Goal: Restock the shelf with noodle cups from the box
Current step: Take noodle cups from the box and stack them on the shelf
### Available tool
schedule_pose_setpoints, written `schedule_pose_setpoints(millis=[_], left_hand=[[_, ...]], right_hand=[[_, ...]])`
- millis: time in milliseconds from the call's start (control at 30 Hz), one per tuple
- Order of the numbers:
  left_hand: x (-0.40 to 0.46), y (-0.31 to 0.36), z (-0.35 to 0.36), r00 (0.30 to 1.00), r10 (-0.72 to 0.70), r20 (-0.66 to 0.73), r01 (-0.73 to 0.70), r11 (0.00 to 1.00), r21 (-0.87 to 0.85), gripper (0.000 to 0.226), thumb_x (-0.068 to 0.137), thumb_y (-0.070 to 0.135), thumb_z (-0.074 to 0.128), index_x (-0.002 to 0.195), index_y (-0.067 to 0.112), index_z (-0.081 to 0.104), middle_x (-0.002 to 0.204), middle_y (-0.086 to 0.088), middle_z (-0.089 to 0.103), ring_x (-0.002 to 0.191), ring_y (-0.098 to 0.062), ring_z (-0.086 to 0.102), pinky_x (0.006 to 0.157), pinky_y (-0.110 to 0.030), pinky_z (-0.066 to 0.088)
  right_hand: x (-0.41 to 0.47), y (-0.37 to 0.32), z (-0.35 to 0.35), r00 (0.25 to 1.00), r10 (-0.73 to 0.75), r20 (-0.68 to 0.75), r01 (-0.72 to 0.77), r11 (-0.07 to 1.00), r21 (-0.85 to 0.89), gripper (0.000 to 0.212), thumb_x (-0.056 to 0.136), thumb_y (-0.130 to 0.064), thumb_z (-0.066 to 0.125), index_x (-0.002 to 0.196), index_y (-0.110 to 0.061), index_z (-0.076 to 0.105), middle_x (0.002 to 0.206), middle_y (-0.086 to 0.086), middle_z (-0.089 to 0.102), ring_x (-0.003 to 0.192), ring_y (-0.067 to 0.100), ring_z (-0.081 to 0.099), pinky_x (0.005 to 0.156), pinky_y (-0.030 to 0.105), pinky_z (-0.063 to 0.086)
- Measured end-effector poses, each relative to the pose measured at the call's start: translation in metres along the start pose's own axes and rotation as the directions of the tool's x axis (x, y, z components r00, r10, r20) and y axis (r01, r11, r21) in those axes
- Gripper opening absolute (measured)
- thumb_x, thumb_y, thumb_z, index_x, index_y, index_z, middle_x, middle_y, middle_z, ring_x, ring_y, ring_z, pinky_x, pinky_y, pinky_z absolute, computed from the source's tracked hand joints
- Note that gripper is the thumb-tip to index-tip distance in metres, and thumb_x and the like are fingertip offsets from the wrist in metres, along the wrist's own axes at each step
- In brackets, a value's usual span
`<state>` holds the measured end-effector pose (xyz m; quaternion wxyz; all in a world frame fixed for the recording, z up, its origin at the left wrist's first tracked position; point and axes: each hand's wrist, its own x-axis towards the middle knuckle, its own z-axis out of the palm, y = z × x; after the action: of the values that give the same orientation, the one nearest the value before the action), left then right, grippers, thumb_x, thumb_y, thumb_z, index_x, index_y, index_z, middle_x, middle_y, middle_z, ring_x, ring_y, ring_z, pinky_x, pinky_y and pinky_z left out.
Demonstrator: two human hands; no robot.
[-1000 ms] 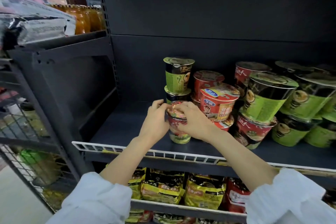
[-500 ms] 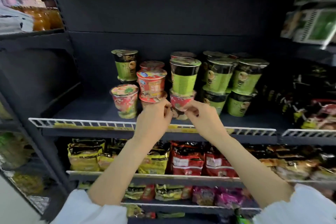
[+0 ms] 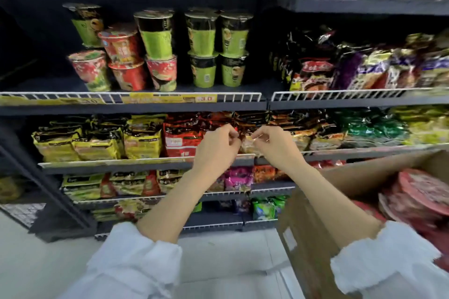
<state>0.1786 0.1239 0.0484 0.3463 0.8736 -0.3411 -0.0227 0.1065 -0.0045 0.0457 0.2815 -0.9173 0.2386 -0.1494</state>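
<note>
Head view of a shop shelf during restocking. Both hands are raised in mid-air at the centre of the view, in front of the packet shelves: the left hand and the right hand lie near each other, fingertips almost meeting, fingers loosely curled and holding nothing. The noodle cups, red ones and green ones, stand stacked two high behind the white wire rail at about 11 o'clock from the hands, well apart from them. A yellow price strip runs along that rail. The cardboard box sits at 4 o'clock, open, with red-lidded cups lying inside. White sleeves cover both forearms at the lower edge.
</note>
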Motion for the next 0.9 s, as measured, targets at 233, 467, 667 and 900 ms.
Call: schedule_pose_setpoints(millis=[233,467,667,900], left_hand=[[-0.085,0.067,0.082,0.99,0.007,0.14,0.016,0.986,-0.166,0.019,0.092,0.017,0.052,0.107,0.017,0.063,0.095,-0.001,0.068,0.079,-0.016,0.064,0.076,-0.038,0.056],[-0.124,0.149,0.13,0.967,0.125,0.221,-0.078,0.975,-0.208,0.021,0.092,0.012,0.053,0.111,0.011,0.062,0.099,-0.002,0.065,0.086,-0.011,0.058,0.081,-0.022,0.049],[-0.114,0.197,0.184,0.941,0.043,0.337,-0.049,0.999,0.009,0.034,0.093,0.022,0.053,0.123,0.007,0.054,0.12,-0.009,0.057,0.108,-0.022,0.055,0.094,-0.037,0.048],[-0.074,0.206,0.264,0.797,-0.316,0.515,0.116,0.917,0.382,0.058,0.093,0.04,0.051,0.131,-0.003,0.042,0.133,-0.023,0.045,0.12,-0.036,0.046,0.097,-0.041,0.041]], right_hand=[[-0.106,0.079,-0.04,0.99,0.136,0.034,-0.135,0.99,-0.031,0.024,0.09,-0.013,0.05,0.105,-0.014,0.069,0.099,0.007,0.069,0.094,0.026,0.064,0.081,0.037,0.053],[-0.171,0.158,-0.097,0.962,0.256,0.094,-0.247,0.964,-0.103,0.025,0.087,-0.012,0.052,0.105,-0.013,0.069,0.107,0.009,0.069,0.103,0.03,0.061,0.083,0.032,0.046],[-0.172,0.231,-0.131,0.941,0.289,0.177,-0.254,0.947,-0.197,0.045,0.085,-0.02,0.059,0.129,-0.013,0.051,0.124,0.016,0.052,0.113,0.031,0.051,0.091,0.033,0.041],[-0.128,0.312,-0.128,0.886,0.276,0.372,-0.178,0.945,-0.276,0.073,0.083,-0.034,0.065,0.144,-0.015,0.028,0.138,0.019,0.033,0.131,0.038,0.028,0.107,0.04,0.029]])
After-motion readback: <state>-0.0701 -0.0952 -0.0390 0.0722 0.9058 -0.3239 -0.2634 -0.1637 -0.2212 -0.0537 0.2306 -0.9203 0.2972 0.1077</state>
